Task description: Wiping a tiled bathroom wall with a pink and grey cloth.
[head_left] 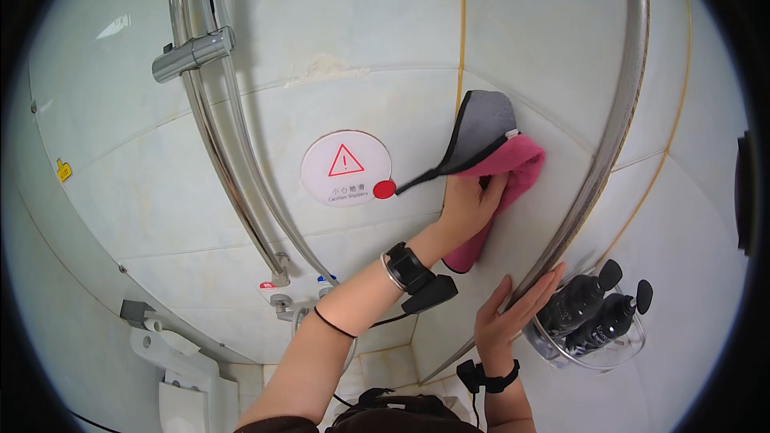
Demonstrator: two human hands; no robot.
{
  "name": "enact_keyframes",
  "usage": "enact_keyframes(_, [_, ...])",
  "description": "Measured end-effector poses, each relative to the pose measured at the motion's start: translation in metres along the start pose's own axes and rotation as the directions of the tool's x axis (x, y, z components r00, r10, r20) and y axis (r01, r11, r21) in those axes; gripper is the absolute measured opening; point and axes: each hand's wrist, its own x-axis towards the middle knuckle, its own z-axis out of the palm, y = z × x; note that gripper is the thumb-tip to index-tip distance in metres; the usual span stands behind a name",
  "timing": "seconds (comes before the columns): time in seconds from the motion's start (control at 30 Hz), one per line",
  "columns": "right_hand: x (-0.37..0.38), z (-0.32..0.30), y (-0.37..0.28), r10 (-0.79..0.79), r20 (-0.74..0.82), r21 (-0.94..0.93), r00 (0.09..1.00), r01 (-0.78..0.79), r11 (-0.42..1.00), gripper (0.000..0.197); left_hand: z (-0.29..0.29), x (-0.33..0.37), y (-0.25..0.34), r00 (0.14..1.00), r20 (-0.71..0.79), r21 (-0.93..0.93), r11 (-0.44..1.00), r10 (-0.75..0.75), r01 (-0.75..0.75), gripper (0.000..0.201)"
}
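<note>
The left hand has its fingers closed around a bunched pink-and-grey cloth with black edging, at the pale marbled wall tiles by a yellowed vertical joint. Spreading the cloth flatter under the palm would likely give a more even wipe — and its loose dark tip is best tucked in. The right hand is open, fingers laid along a curved silver metal bar — probably the main limit rightward. Near that hand, two black pump bottles stand in a wire rack; leftward is a round white warning sign.
</note>
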Motion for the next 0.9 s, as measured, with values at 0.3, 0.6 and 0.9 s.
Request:
enact_keyframes(0.3, [0.004, 0.005, -0.001, 0.029, -0.028, 0.004, 0.999, -0.029, 1.000, 0.069, 0.029, -0.183, -0.043, 0.968, -0.001, 0.014, 0.968, -0.252, 0.252, 0.030])
enact_keyframes(0.6, [0.003, 0.004, -0.004, 0.059, -0.027, -0.008, 0.998, -0.059, 0.998, 0.068, 0.011, -0.054, 0.008, 0.958, 0.103, 0.153, 0.947, 0.267, -0.281, 0.042])
enact_keyframes(0.9, [0.001, 0.005, 0.001, 0.055, -0.038, -0.005, 0.998, -0.055, 0.998, 0.067, 0.028, -0.070, -0.041, 0.962, -0.226, -0.074, 0.987, -0.157, 0.143, 0.030])
